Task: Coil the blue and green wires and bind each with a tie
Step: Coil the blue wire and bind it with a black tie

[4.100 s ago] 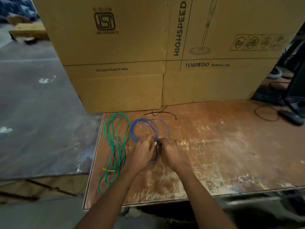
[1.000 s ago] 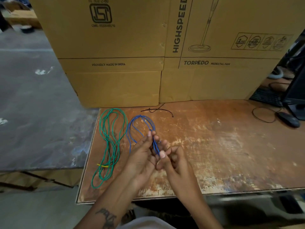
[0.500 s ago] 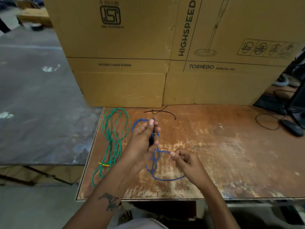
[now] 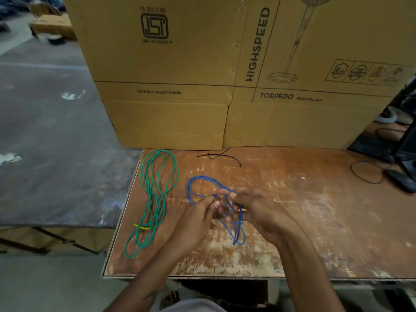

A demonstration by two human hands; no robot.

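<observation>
Cardboard boxes (image 4: 171, 70) read "HIGHSPEED" and "TORPEDO"; left hand (image 4: 193, 224) and right hand (image 4: 258, 212) both pinch the looped blue wire (image 4: 198, 179) between them.

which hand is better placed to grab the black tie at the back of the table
Right, probably. The thin black tie lies beyond the right hand; the left hand is nearer the coiled blue wire.

On the left cardboard box (image 4: 157, 64) we read an ISI mark with "IS 302-2-80" above it, though those small digits are blurred and we may have them wrong. Lower down stands "PROUDLY MADE IN INDIA". The right cardboard box (image 4: 326, 52) carries "HIGHSPEED" running upward, then "TORPEDO PEDESTAL FAN".
</observation>
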